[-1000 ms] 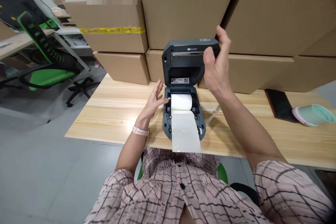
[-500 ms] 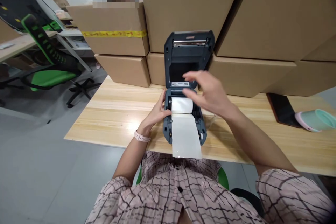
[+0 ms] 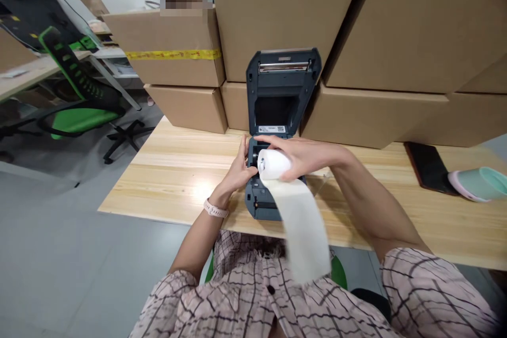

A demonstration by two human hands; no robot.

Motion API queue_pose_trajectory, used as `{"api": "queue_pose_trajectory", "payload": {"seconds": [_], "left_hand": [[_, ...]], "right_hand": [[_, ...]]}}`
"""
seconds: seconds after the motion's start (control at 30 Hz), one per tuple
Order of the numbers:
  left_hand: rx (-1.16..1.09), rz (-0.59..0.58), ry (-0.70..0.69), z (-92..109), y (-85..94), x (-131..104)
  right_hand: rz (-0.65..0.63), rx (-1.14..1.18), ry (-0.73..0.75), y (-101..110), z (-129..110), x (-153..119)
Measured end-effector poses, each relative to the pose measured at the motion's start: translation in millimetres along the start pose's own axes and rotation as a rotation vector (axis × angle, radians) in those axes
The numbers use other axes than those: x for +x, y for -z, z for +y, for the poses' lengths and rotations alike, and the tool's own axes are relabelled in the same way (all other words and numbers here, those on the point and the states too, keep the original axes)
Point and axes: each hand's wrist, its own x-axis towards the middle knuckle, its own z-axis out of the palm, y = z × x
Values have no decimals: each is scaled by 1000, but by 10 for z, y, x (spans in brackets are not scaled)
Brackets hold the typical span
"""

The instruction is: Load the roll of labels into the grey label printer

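A dark grey label printer [image 3: 264, 210] sits on the table with its lid [image 3: 283, 87] raised. My left hand [image 3: 238, 168] grips the printer's left side, the thumb over the inner edge. In my right hand [image 3: 307, 157], fingers closed round it, is a white roll of label paper [image 3: 273, 165], tilted and lifted out of its seat in the printer. From the roll a long loose strip hangs over the table's front edge, curving to the right, its end smeared by motion. Part of the printer's right side is hidden behind the paper and hand.
Cardboard boxes [image 3: 285, 16] are stacked along the back of the wooden table [image 3: 134, 179]. At the right lie a dark phone [image 3: 430, 168] and a green-and-pink cup [image 3: 479, 184]. A green office chair [image 3: 79, 116] stands on the left. Behind the boxes, part of a person shows.
My right hand has come down from above the printer and taken hold of the paper roll. The roll has come up tilted, and its strip has swung right and downward. My left hand stays put.
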Motion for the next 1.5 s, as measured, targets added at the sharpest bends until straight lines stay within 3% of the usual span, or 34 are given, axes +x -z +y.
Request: {"api": "queue_pose_trajectory", "payload": {"seconds": [0.07, 0.17, 0.27, 0.4, 0.53, 0.7, 0.8, 0.93, 1.07, 1.17, 1.23, 1.33, 1.4, 1.5], "left_hand": [[-20, 8, 27, 35, -16, -5], [-32, 13, 35, 77, -33, -10], [-25, 21, 26, 88, -38, -12], [-17, 24, 24, 70, -31, -15], [-20, 21, 14, 56, -28, -15], [-4, 20, 6, 48, -26, -12], [1, 10, -1, 42, -20, -14], [5, 17, -1, 53, -22, -13], [23, 29, 13, 70, -36, -9], [28, 43, 15, 65, -41, -8], [26, 49, 13, 56, -40, -8], [26, 41, 9, 45, -35, -6], [25, 36, 1, 41, -32, -5], [29, 33, -2, 47, -32, -9]], "right_hand": [[86, 94, 87, 153, -33, -264], [292, 182, 72, 314, 23, -678], [521, 282, -84, 321, 268, -942], [695, 457, -356, 155, 759, -957], [651, 469, -471, -28, 1125, -773], [528, 503, -485, -188, 1257, -628], [500, 627, -443, -225, 1270, -796], [571, 825, -376, -309, 1286, -1314], [499, 908, -441, -552, 1250, -1661], [458, 889, -535, -698, 1172, -1667], [470, 905, -453, -689, 1067, -1609], [439, 907, -125, -514, 751, -1434], [351, 786, 20, -364, 447, -1214], [268, 404, -4, -255, 30, -737]]}}
